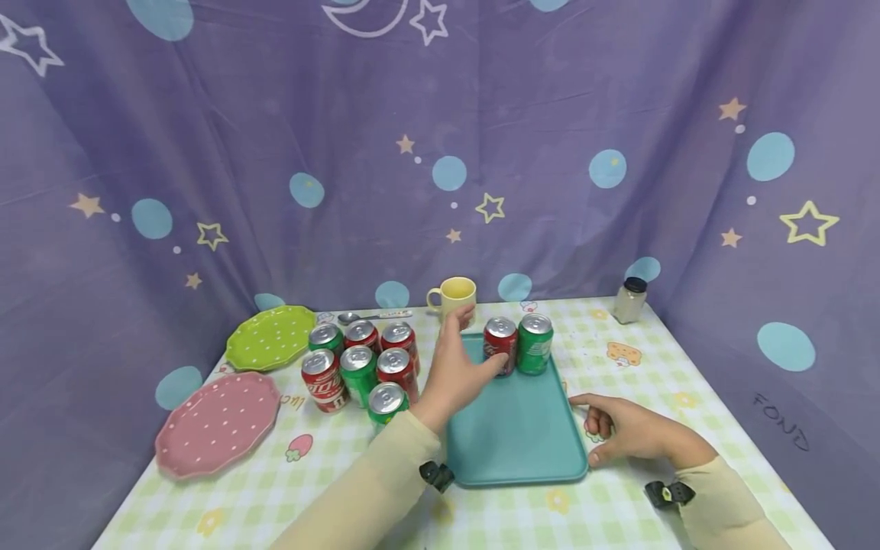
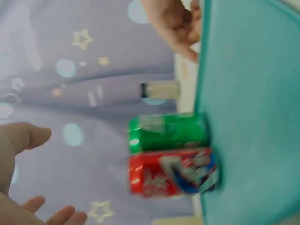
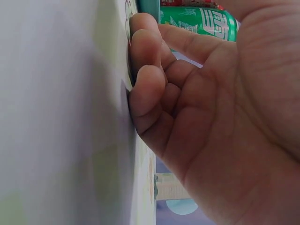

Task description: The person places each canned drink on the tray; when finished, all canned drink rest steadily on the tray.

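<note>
A teal tray (image 1: 516,435) lies on the table, bearing a red soda can (image 1: 500,336) and a green soda can (image 1: 535,347) upright side by side at its far end. My left hand (image 1: 457,378) hovers over the tray's left part, thumb and fingers spread. The left wrist view shows a gap between that hand and both cans, and nothing in its grasp. Beside the tray's right edge, my right hand (image 1: 632,431) rests on the table with its index finger and thumb at the rim. Its other fingers (image 3: 147,89) are loosely curled and hold nothing.
Left of the tray stand several red and green cans (image 1: 358,367) in a cluster. Farther left lie a green plate (image 1: 271,336) and a pink plate (image 1: 220,424). Behind are a spoon (image 1: 371,316) and a yellow mug (image 1: 457,290). A black-lidded jar (image 1: 629,302) stands back right.
</note>
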A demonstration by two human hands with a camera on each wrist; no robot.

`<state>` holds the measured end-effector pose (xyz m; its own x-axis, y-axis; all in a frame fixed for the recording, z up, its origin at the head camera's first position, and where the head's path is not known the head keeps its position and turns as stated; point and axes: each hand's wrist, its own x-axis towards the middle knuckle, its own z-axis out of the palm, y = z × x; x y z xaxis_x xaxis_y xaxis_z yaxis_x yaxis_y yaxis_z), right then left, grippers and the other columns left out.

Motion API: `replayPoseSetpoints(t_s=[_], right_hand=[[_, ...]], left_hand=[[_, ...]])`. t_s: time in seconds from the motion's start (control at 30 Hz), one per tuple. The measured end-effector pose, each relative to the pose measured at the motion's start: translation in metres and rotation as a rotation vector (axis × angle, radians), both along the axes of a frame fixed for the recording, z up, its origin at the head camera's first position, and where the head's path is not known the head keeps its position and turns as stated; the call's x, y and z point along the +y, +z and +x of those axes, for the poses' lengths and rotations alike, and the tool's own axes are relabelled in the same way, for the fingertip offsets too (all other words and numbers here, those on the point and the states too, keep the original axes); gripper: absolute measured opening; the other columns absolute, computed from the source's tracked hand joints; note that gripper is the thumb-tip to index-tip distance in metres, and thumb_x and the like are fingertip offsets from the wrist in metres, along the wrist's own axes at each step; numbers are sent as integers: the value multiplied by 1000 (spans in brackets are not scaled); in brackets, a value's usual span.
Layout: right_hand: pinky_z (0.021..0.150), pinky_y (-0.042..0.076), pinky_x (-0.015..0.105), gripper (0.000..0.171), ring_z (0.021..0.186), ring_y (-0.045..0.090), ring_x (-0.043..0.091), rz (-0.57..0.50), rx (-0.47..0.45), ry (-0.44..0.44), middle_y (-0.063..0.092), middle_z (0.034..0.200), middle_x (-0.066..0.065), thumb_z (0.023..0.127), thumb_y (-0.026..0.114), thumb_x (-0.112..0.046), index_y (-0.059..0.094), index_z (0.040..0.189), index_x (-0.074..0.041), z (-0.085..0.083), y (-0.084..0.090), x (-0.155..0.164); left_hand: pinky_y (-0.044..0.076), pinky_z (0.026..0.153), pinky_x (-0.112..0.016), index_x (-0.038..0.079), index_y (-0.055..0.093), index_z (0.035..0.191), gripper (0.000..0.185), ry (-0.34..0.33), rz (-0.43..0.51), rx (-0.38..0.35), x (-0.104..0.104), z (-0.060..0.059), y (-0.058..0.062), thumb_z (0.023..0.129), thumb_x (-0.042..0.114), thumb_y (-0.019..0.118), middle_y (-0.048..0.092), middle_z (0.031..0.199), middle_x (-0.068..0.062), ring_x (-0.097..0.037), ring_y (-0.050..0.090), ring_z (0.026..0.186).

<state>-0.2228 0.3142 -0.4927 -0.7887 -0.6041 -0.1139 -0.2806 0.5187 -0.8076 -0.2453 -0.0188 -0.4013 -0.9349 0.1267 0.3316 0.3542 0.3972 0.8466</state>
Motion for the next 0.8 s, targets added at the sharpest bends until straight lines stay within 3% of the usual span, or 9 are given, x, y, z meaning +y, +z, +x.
replayPoseSetpoints(t_s=[0.13, 0.2, 0.3, 0.43, 0.53, 0.6, 0.8], right_hand=[[69, 48, 31, 97, 82, 54, 22, 12, -5, -6, 58, 101, 12, 79, 94, -24, 40, 155, 5, -2, -3, 4], [69, 48, 31, 98, 82, 54, 21, 15, -10, -7, 58, 101, 12, 79, 94, -25, 40, 155, 4, -3, -4, 6], [69, 49, 31, 98, 82, 54, 21, 11, -7, 5, 58, 101, 13, 79, 94, -26, 40, 155, 5, -4, -6, 6], [69, 49, 31, 98, 81, 55, 20, 4, 7, 14, 58, 101, 13, 79, 94, -26, 40, 155, 6, -4, -8, 6], [69, 49, 30, 98, 81, 54, 20, 2, 17, 13, 58, 100, 13, 79, 94, -26, 40, 155, 6, -3, -7, 6], [69, 49, 30, 98, 81, 55, 21, 4, 21, 13, 59, 100, 13, 79, 94, -26, 40, 154, 6, -3, -6, 6], [70, 49, 30, 97, 82, 55, 21, 14, 20, 11, 59, 101, 12, 80, 93, -26, 40, 155, 5, -2, -6, 5]], left_hand=[[41, 115, -48, 17, 41, 154, 82, -36, -40, 82, -28, 19, 14, 87, 23, 87, 48, 153, -2, -23, 45, 141], [43, 113, -50, 16, 43, 153, 80, -29, -64, 123, -43, 25, 14, 87, 21, 88, 49, 151, -2, -24, 46, 139], [49, 100, -52, 15, 46, 151, 76, 0, -106, 170, -69, 32, 9, 87, 20, 88, 54, 136, -4, -27, 53, 122], [50, 96, -55, 18, 53, 148, 70, 28, -116, 182, -101, 38, -2, 88, 21, 88, 56, 132, -3, -32, 56, 119], [45, 107, -58, 22, 56, 146, 67, 39, -102, 147, -122, 44, -13, 88, 23, 88, 54, 144, 1, -30, 52, 135], [44, 109, -57, 21, 56, 146, 68, 46, -96, 128, -133, 46, -22, 87, 25, 89, 54, 146, 1, -28, 51, 136], [49, 103, -55, 16, 53, 145, 72, 33, -54, 68, -156, 47, -49, 85, 26, 91, 57, 144, -3, -24, 57, 128]])
